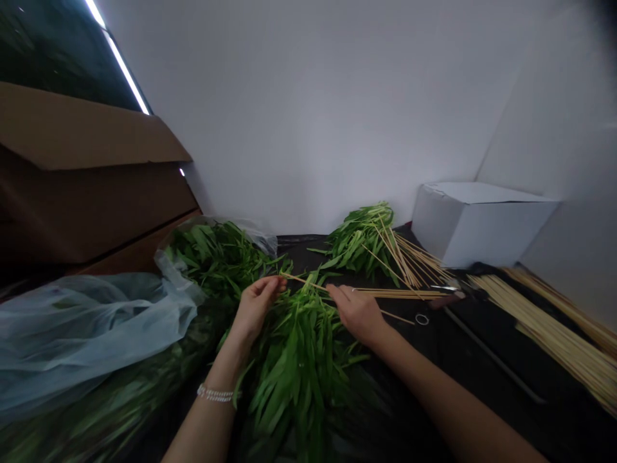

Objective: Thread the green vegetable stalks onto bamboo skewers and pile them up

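My left hand (255, 305) pinches the tip of a thin bamboo skewer (301, 280) above a pile of long green leaves (299, 360) on the dark table. My right hand (359, 315) rests closed on the same skewer and the leaves, its fingers curled over them. The skewer runs across the leaf pile between both hands. A bead bracelet sits on my left wrist.
A plastic bag of more greens (212, 257) lies at left by a cardboard box (87, 186). Skewered greens (371, 241) are stacked behind. Loose skewers (544, 328) lie at right, beside a white box (477, 222), a small ring (422, 319) and scissors (448, 292).
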